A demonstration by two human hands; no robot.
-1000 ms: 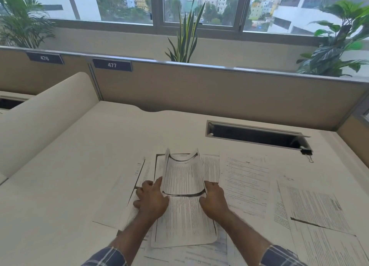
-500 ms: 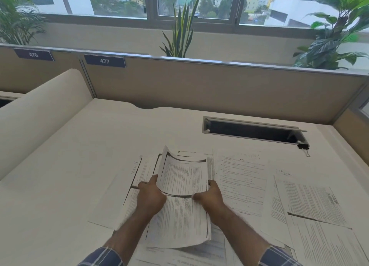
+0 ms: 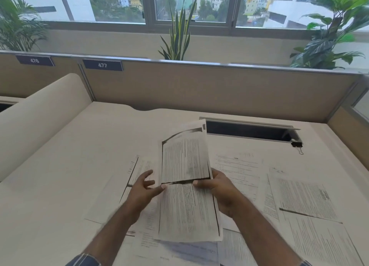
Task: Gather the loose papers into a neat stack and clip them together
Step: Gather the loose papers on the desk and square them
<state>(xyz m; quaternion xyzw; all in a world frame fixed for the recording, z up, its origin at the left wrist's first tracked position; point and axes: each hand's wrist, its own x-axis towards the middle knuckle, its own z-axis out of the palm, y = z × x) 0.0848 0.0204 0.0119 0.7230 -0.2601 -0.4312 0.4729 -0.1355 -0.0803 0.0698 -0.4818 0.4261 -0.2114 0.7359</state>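
Note:
A printed sheet (image 3: 185,186) with dark photocopy borders is lifted off the desk and stands tilted between my hands. My right hand (image 3: 221,189) grips its right edge, thumb on the front. My left hand (image 3: 143,188) touches its left edge with the thumb, the other fingers spread apart. More loose papers lie flat on the desk: some at the left (image 3: 137,170), one in the middle right (image 3: 239,166), several at the right (image 3: 305,201) and along the near edge (image 3: 179,251). A black binder clip (image 3: 297,145) sits at the far right by the cable slot.
A white desk (image 3: 60,166) is bounded by a beige partition (image 3: 199,90) behind and a curved divider (image 3: 40,122) at the left. An open cable slot (image 3: 247,131) lies behind the papers. Plants stand beyond the partition.
The sheet has been raised off the desk and tipped upright. My left hand's fingers have opened, leaving mostly the thumb on the paper. My right hand keeps its grip.

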